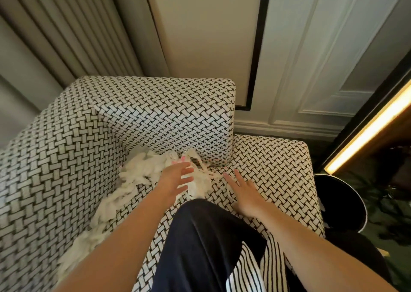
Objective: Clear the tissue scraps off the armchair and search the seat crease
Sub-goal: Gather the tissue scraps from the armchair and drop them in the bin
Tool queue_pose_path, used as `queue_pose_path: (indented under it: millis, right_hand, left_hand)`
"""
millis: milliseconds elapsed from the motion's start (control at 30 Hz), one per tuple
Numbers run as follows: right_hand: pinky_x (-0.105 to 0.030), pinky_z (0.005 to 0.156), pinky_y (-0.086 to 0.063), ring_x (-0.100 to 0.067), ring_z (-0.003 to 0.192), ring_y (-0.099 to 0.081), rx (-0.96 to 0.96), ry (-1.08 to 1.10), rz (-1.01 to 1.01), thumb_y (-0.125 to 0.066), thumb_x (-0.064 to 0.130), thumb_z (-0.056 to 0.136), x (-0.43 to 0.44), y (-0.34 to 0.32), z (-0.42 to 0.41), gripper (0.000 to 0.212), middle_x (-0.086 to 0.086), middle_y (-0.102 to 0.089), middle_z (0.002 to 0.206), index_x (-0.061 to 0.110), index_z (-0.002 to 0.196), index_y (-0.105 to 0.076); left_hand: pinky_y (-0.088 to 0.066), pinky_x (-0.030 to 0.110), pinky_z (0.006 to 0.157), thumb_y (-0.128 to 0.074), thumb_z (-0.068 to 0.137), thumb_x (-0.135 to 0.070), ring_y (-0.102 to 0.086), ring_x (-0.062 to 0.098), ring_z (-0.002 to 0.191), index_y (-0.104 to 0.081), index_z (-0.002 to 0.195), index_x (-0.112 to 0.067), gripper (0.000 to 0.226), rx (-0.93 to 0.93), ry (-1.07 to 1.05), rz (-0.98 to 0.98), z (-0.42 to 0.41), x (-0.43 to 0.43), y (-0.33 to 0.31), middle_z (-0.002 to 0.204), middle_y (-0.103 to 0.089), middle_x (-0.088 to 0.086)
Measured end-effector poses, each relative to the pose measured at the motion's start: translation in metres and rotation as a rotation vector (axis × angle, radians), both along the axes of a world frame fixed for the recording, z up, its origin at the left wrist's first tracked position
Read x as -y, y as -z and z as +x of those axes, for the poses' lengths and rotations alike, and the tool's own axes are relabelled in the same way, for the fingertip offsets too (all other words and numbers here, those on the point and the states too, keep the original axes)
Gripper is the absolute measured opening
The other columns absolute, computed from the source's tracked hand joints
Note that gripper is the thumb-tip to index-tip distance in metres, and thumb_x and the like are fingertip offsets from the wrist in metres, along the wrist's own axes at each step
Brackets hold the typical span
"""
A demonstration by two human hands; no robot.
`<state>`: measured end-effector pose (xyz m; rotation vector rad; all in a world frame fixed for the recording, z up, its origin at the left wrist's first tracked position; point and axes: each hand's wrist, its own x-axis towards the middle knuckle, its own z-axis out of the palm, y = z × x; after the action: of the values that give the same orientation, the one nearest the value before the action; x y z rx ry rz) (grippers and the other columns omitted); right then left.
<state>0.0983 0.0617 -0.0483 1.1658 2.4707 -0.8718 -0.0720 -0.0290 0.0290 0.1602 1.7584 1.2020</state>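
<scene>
tissue scraps (142,171) trail along the armchair (66,158) seat crease, near-left to far-right. left hand (175,178) spread open on them; right hand (246,191) flat, empty. panelled wall (311,58) behind

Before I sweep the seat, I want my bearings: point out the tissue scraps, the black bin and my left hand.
tissue scraps (142,169): head view, middle of the heap.
black bin (340,205): head view, dark inside wall.
left hand (175,178): head view, back of the hand.

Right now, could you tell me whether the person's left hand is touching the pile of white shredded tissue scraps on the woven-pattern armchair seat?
Cannot tell. In the head view the left hand overlaps the tissue scraps, fingers spread, but motion blur hides any contact.
</scene>
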Motion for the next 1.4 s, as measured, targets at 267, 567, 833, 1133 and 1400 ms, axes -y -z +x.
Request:
queue_pose_path:
  millis: [267, 567, 833, 1133, 1400]
  right_hand:
    - [-0.034, 0.106, -0.035, -0.024, 0.131, -0.038, -0.172, 0.099, 0.045, -0.043, 0.003, 0.091, 0.003, 0.013, -0.008, 0.072, -0.010, -0.026, 0.149, 0.023, 0.151, -0.009]
    - [-0.019, 0.061, -0.050, -0.011, 0.069, -0.060, -0.408, 0.209, -0.037, -0.053, 0.006, 0.091, -0.006, 0.012, -0.028, 0.067, 0.000, -0.062, 0.078, 0.017, 0.147, -0.017]
    - [-0.034, 0.092, -0.048, -0.019, 0.102, -0.063, -0.275, 0.073, -0.225, -0.069, 0.023, 0.083, -0.014, 0.014, -0.072, 0.079, -0.006, -0.063, 0.119, 0.023, 0.148, -0.023]
    - [-0.025, 0.062, -0.047, -0.010, 0.061, -0.057, -0.465, 0.346, -0.071, -0.061, 0.009, 0.087, 0.000, 0.035, -0.065, 0.006, 0.000, -0.064, 0.071, 0.009, 0.085, -0.067]
    - [-0.007, 0.057, -0.046, -0.005, 0.060, -0.061, -0.579, 0.412, -0.205, -0.058, 0.012, 0.091, -0.009, 0.009, -0.033, 0.007, 0.003, -0.065, 0.070, 0.015, 0.091, -0.064]
  left_hand:
    - [-0.043, 0.038, 0.089, -0.052, 0.094, -0.023, -0.060, 0.026, 0.099, -0.060, 0.114, -0.009, 0.026, 0.017, -0.083, -0.016, -0.021, 0.017, 0.014, 0.112, -0.065, 0.008]
    - [-0.044, 0.035, 0.081, -0.055, 0.093, -0.023, -0.061, 0.021, 0.090, -0.062, 0.115, -0.009, 0.027, 0.114, -0.166, -0.045, -0.024, 0.026, 0.035, 0.108, -0.066, 0.005]
    - [-0.045, 0.036, 0.087, -0.050, 0.095, -0.021, -0.061, 0.022, 0.095, -0.060, 0.117, -0.010, 0.027, 0.122, -0.182, -0.049, -0.021, 0.024, 0.037, 0.107, -0.066, 0.004]
    - [-0.046, 0.037, 0.089, -0.053, 0.094, -0.022, -0.062, 0.020, 0.090, -0.061, 0.113, -0.011, 0.024, 0.116, -0.188, -0.056, -0.021, 0.020, 0.042, 0.104, -0.067, 0.004]
    - [-0.043, 0.031, 0.082, -0.053, 0.091, -0.013, -0.054, 0.017, 0.093, -0.067, 0.081, -0.019, 0.018, -0.151, -0.001, -0.073, -0.006, 0.011, 0.036, 0.113, -0.061, 0.002]
